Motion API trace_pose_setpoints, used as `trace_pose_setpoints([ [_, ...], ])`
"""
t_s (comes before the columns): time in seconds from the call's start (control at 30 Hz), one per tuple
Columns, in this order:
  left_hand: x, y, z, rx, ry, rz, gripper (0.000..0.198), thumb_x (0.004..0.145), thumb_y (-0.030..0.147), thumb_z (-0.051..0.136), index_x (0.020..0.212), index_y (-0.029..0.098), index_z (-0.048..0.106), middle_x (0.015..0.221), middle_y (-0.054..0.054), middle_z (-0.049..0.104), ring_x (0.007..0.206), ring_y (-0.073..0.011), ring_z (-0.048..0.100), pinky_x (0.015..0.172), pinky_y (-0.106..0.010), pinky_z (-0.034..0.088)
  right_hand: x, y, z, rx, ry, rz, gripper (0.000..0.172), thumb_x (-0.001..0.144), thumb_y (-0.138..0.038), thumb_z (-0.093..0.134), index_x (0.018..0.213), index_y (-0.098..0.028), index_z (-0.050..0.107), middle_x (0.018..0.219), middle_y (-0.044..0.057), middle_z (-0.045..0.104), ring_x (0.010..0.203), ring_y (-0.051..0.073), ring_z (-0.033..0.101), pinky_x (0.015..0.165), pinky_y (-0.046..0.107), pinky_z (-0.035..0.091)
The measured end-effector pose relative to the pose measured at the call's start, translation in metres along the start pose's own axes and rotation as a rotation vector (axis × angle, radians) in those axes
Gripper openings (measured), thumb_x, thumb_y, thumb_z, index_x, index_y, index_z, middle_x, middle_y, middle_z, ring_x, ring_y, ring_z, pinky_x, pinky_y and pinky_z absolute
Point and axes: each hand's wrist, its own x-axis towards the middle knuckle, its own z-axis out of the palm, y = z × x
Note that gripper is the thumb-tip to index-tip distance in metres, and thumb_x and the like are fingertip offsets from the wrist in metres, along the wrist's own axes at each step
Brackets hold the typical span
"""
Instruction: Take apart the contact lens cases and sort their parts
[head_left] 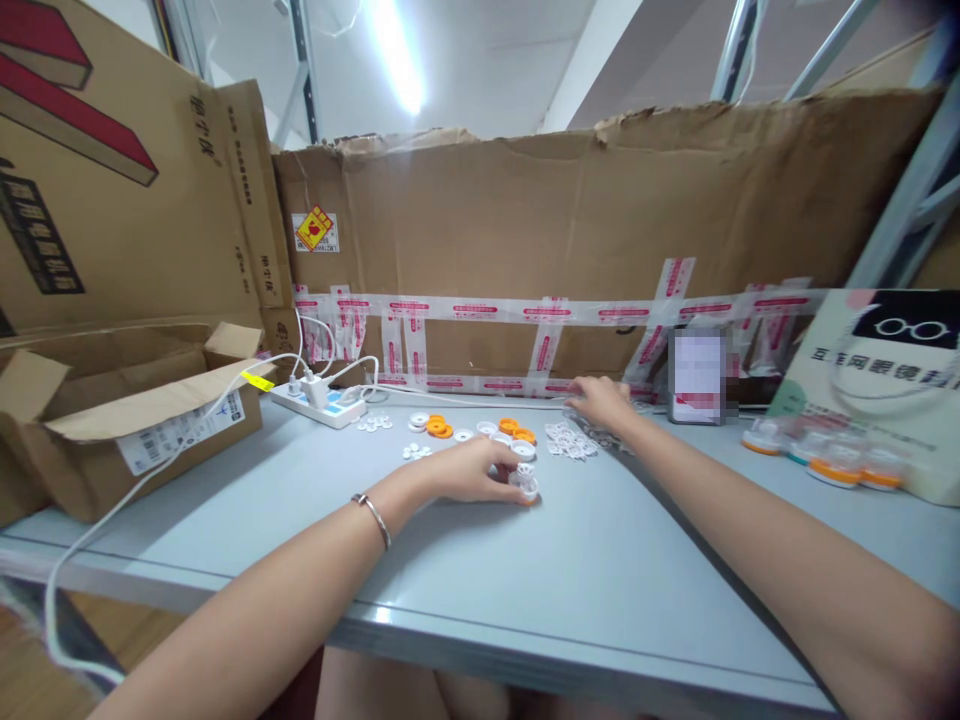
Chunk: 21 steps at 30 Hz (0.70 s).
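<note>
My left hand (472,468) is closed around a small clear plastic case with an orange base (529,488), which stands on the table. Thumb and fingers grip its side, hiding part of it. Further back, my right hand (602,402) is stretched out with its fingers a little apart and nothing visible in them. It is beside a heap of clear plastic pieces (571,441) and above more clear pieces (616,436), partly covered by the forearm. Orange rings (437,427) and white rings (523,450) are scattered around my left hand. Small white parts (416,452) lie to its left.
A power strip (319,402) with plugs and white cables sits at the back left, near an open cardboard box (150,420). A phone (697,378) leans at the back right. Finished-looking clear cases (834,466) stand before a printed bag (885,390). Cardboard (480,220) walls the back.
</note>
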Motion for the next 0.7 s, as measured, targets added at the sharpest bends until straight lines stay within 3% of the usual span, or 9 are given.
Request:
trace_pose_setpoints([
  [0.1,0.000,0.000,0.000,0.000,0.002,0.000,0.032,0.073,0.046,0.052,0.073,0.014,0.056,0.071,-0.001,0.053,0.063,-0.0097,0.046,0.054,-0.019,0.031,0.000,-0.001,-0.002,0.011,0.126,0.043,0.027,0.073,-0.035,0.051,0.093,-0.018,0.058,0.105,0.014,0.055,0.103,0.032,0.042,0.079,0.045,0.031],
  [0.2,0.000,0.001,0.000,-0.003,0.006,0.013,0.032,0.074,0.046,0.052,0.073,0.014,0.056,0.070,-0.001,0.054,0.063,-0.0097,0.046,0.055,-0.019,0.032,-0.009,-0.012,-0.012,0.194,0.240,0.035,0.025,0.075,-0.036,0.047,0.089,-0.018,0.058,0.099,0.011,0.056,0.096,0.026,0.047,0.077,0.039,0.035],
  [0.27,0.000,0.002,-0.001,-0.008,0.014,0.016,0.032,0.073,0.046,0.052,0.073,0.014,0.056,0.070,0.000,0.053,0.063,-0.0096,0.046,0.054,-0.019,0.032,-0.025,-0.025,-0.022,0.420,0.157,-0.034,0.024,0.076,-0.037,0.045,0.082,-0.016,0.056,0.087,0.008,0.059,0.083,0.021,0.052,0.073,0.033,0.038],
  [0.33,0.000,0.001,0.000,-0.015,0.022,0.013,0.032,0.073,0.045,0.053,0.072,0.014,0.056,0.068,0.000,0.052,0.061,-0.0091,0.045,0.053,-0.019,0.031,-0.048,-0.041,-0.033,0.615,-0.007,-0.113,0.031,0.076,-0.044,0.043,0.080,-0.016,0.054,0.078,0.005,0.059,0.073,0.017,0.053,0.066,0.029,0.040],
  [0.47,0.001,-0.001,0.002,-0.079,0.024,0.011,0.029,0.072,0.042,0.055,0.074,0.014,0.057,0.064,0.002,0.050,0.059,-0.0081,0.043,0.053,-0.018,0.031,-0.095,-0.070,-0.050,0.691,-0.305,-0.377,0.030,0.071,-0.045,0.054,0.083,-0.017,0.054,0.080,0.002,0.059,0.073,0.015,0.053,0.063,0.026,0.038],
  [0.57,0.002,-0.001,0.003,-0.164,0.014,-0.001,0.027,0.072,0.040,0.055,0.077,0.014,0.058,0.066,0.003,0.050,0.061,-0.0078,0.044,0.054,-0.017,0.032,-0.109,-0.080,-0.054,0.679,-0.369,-0.512,0.023,0.072,-0.038,0.056,0.081,-0.017,0.054,0.079,0.001,0.058,0.073,0.013,0.051,0.065,0.025,0.038],
  [0.7,0.002,0.001,0.003,-0.167,-0.005,-0.078,0.032,0.070,0.043,0.056,0.079,0.013,0.059,0.066,0.002,0.053,0.060,-0.0087,0.045,0.052,-0.018,0.033,-0.112,-0.080,-0.050,0.640,-0.338,-0.563,0.016,0.076,-0.032,0.051,0.083,-0.018,0.054,0.081,0.002,0.058,0.073,0.014,0.051,0.066,0.026,0.039],
])
